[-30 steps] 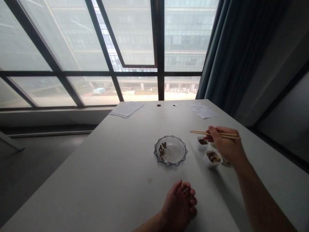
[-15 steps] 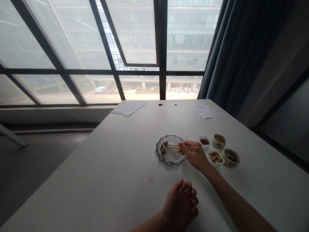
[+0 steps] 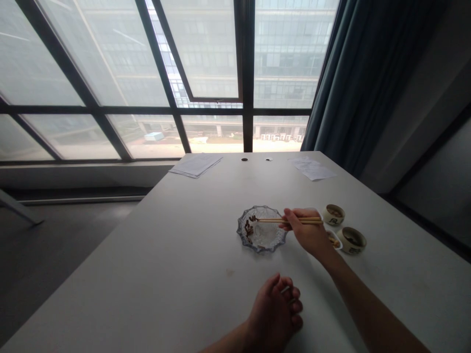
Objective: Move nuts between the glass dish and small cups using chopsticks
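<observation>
Head view: the right hand [image 3: 308,234] has its grip closed around a pair of chopsticks [image 3: 272,220], thumb and fingers about their rear half, butt ends showing at the right of the grip. To the left of the grip is the glass dish [image 3: 270,239]; the tips reach across it to small brown pieces [image 3: 248,227] on the side away from the grip. The step in hand appears to be work on one piece with the tips; whether they pinch it, merely touch it or stand just apart cannot be told. The next move seems to call for fine tip control, keeping neighbouring pieces undisturbed. The chopsticks point left, their long axis nearly level across the view, the sticks drawing together towards the tips; their downward slope is hard to judge. Nearer the person than the grip, and to its left, the left hand [image 3: 274,311] is palm up, fingers loosely curled, nothing seen in it. Right of the grip, a partly hidden white tub [image 3: 340,243] stands beside the near bowl [image 3: 348,248], with the far bowl [image 3: 327,215] behind. Well beyond the grip, on the surface [image 3: 165,255], papers [image 3: 196,166] lie to its left and a sheet [image 3: 313,169] straight ahead.
</observation>
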